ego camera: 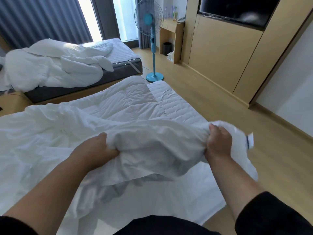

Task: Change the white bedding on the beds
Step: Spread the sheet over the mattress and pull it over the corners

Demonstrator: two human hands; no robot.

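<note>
Duvet cover (144, 150) edge in 2 hands' grip

Teal standing fan (153, 48) on the wood floor (203, 102), far middle. Small black bin (167, 48) beside a wooden desk (171, 31), dark TV (237, 9) far right, grey curtains (42, 19) far left.

Duvet cover (152, 150): white, creased, bunched up off the near bed (177, 102); I see its edge gathered under my fingers (218, 133) on both sides. Duvet (118, 102): white, quilted, spread flat beyond my fingertips. Second duvet (50, 68): white, crumpled, heaped on the far bed (122, 51).
</note>
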